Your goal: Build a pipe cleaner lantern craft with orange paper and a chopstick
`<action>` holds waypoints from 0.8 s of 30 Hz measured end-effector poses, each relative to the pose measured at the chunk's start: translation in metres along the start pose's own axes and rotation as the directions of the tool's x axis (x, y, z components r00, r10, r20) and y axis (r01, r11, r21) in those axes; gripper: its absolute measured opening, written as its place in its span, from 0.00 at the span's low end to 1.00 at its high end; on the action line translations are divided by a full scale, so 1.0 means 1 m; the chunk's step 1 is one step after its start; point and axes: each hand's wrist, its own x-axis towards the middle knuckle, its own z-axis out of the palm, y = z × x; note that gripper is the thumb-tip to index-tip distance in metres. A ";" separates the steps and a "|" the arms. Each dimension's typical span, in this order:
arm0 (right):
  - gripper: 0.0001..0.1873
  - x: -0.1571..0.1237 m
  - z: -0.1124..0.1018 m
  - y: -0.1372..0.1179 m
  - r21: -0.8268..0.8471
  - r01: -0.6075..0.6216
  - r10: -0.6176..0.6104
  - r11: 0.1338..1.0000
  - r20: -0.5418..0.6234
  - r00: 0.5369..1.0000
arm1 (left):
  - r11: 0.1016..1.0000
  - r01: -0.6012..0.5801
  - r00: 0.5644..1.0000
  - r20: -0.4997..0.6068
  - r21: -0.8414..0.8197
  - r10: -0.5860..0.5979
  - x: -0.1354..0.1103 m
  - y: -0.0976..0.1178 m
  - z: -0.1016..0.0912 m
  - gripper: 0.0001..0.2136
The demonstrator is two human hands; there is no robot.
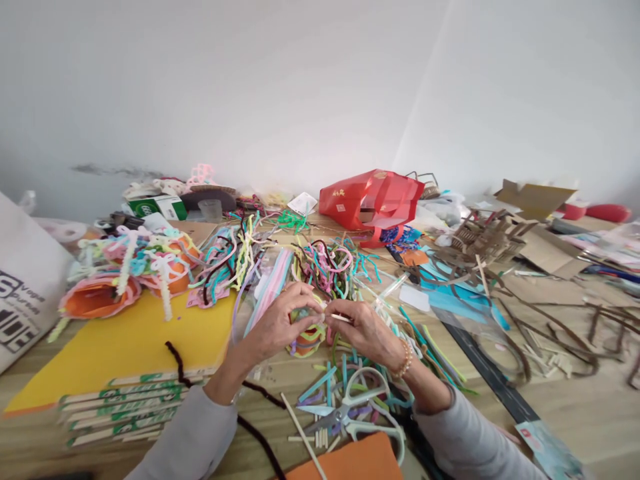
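The fingers (336,309) of the right hand (363,333) are pressed together and pinch a thin wooden stick (341,318); the end of this stick comes very near to a small pipe-cleaner bundle (306,339), orange and green, or perhaps touches it, I cannot tell exactly; the fingers (306,297) of the left hand (277,323) curve over the top of the bundle and hold it, so it stays between both hands, above the worktop (565,407); a bead bracelet (405,360) goes around the right wrist, and grey sleeves (187,437) cover both forearms.

Just below the hands lie loose coloured pipe cleaners (325,380) and a pair of scissors (350,410) with pale handles; a long wooden stick (303,433) lies beside the scissors, and an orange card (350,460) is at the near edge; a dark brown pipe cleaner (200,380) crosses over a yellow card (125,350), next to a stack of green-printed strips (120,410).

Farther away, a clear plastic bag (270,287) with pink pipe cleaners and a large tangled pile of pipe cleaners (323,267) lie in front; orange and pink pipe-cleaner flowers (100,297) are at the left; a red paper bag (370,200) stands at the back, and cut brown cardboard pieces (535,247) spread at the right.
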 end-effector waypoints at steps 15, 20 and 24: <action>0.07 -0.004 0.022 -0.003 -0.642 -0.013 -0.179 0.766 -0.233 0.956 | 0.996 0.058 0.993 -0.104 0.072 -0.051 -0.001 0.001 0.010 0.05; 0.09 -0.006 0.027 -0.002 -0.748 -0.015 -0.278 0.664 -0.265 0.923 | 0.995 0.056 0.992 -0.120 0.084 -0.045 -0.001 0.002 0.011 0.05; 0.07 -0.009 0.026 -0.003 -0.789 0.032 -0.324 0.613 -0.215 0.921 | 0.994 0.051 0.991 -0.130 0.092 -0.039 0.000 0.003 0.011 0.06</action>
